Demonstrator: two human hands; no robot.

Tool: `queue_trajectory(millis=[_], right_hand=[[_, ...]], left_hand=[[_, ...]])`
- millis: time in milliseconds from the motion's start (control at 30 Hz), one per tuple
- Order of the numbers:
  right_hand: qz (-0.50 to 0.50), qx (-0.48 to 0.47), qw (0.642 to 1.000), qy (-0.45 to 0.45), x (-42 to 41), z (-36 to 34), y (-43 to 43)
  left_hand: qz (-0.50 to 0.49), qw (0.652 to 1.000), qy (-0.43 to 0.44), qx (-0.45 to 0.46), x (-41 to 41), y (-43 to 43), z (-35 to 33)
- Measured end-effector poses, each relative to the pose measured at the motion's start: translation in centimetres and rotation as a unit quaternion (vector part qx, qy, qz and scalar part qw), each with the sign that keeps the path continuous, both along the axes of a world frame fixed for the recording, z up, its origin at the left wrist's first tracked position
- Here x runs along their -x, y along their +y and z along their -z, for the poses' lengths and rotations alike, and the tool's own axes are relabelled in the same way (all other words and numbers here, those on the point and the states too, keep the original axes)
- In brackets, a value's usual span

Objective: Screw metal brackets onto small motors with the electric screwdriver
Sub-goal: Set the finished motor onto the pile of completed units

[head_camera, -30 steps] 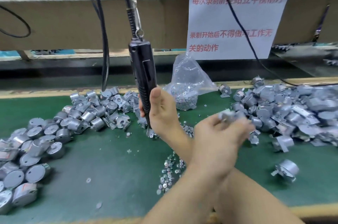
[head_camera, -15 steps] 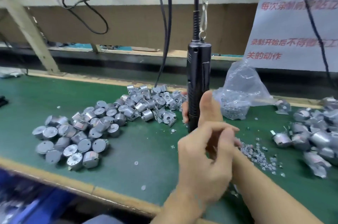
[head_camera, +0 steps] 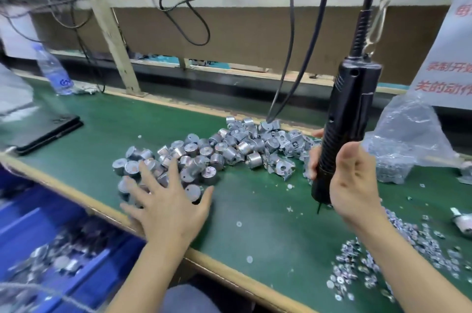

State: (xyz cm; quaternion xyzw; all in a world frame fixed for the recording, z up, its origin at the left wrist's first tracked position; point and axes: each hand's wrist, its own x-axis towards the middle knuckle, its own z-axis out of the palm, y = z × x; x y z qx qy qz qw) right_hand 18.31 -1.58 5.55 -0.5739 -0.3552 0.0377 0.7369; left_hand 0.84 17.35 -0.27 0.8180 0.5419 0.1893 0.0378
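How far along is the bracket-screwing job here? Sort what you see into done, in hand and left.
Done: little shows; one motor at the right edge may already be bracketed. In hand: the right hand grips the electric screwdriver, while the left hand spreads open over the motor pile, holding nothing yet. Left: that whole pile, plus loose small parts on the green mat.
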Motion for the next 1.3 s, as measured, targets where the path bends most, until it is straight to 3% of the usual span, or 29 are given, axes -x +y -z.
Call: queue_trajectory(millis=[67, 200, 433, 500, 633, 833, 933, 1033, 1133, 1300], right_hand=[[-0.006, -0.007, 1.0, 0.0, 0.7, 0.0, 0.2], [-0.023, -0.002, 1.0, -0.004, 1.8, 0.1, 0.5], [-0.032, -0.004, 0.999, 0.0, 2.9, 0.1, 0.9], [-0.03, -0.002, 1.0, -0.006, 3.0, 0.1, 0.8], [-0.028, -0.005, 1.0, -0.005, 2.9, -0.1, 0.7], [-0.031, -0.001, 0.999, -0.011, 3.4, 0.1, 0.9], [-0.039, -0.001, 0.999, -0.011, 3.7, 0.0, 1.0], [-0.048, -0.012, 0.999, -0.009, 3.8, -0.1, 1.0], [-0.055, -0.024, 0.998, -0.009, 3.7, -0.1, 1.0], [-0.051, -0.024, 0.998, -0.008, 3.8, -0.1, 1.2]], left_hand=[[-0.003, 0.999, 0.007, 0.044, 0.6, 0.6, 0.4], [0.049, 0.998, -0.021, -0.031, 0.6, -0.2, 0.3], [0.26, 0.953, -0.112, -0.106, 0.2, -1.4, 0.8], [0.21, 0.963, -0.115, -0.125, 0.5, -1.6, 1.0], [0.083, 0.994, -0.075, -0.014, 0.7, -1.6, 1.2], [0.276, 0.96, -0.023, -0.033, -1.3, -3.2, 1.3], [0.256, 0.955, -0.135, -0.066, -0.2, -1.7, 0.7], [0.129, 0.962, -0.217, -0.102, 2.1, 3.3, -0.4], [0.006, 0.985, -0.174, 0.016, 4.6, 10.2, -1.5], [0.104, 0.97, -0.166, 0.141, 4.9, 13.6, -1.7]])
